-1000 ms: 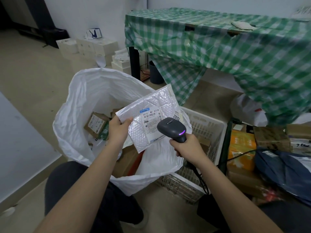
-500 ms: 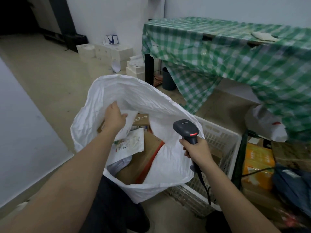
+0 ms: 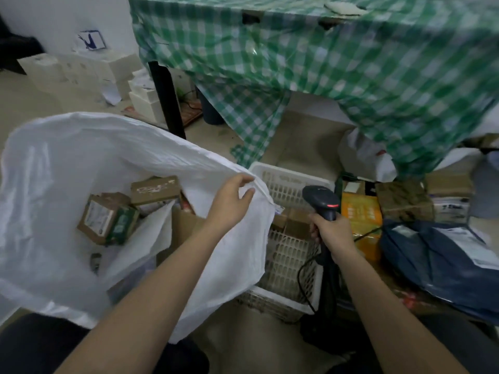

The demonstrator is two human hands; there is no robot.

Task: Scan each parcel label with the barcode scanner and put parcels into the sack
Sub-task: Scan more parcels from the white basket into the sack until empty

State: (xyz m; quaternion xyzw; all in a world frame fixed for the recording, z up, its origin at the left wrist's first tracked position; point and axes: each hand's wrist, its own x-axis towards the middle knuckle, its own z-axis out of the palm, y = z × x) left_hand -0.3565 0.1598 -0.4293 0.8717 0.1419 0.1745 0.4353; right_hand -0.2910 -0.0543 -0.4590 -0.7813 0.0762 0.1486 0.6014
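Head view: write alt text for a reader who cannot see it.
A person's left hand reaches across the rim of an open white sack holding boxed parcels, while the right hand grips a barcode scanner over a white basket.

Green checked tablecloth (image 3: 337, 63) over dark-legged table, beige floor (image 3: 32, 101), white wall (image 3: 62, 14).
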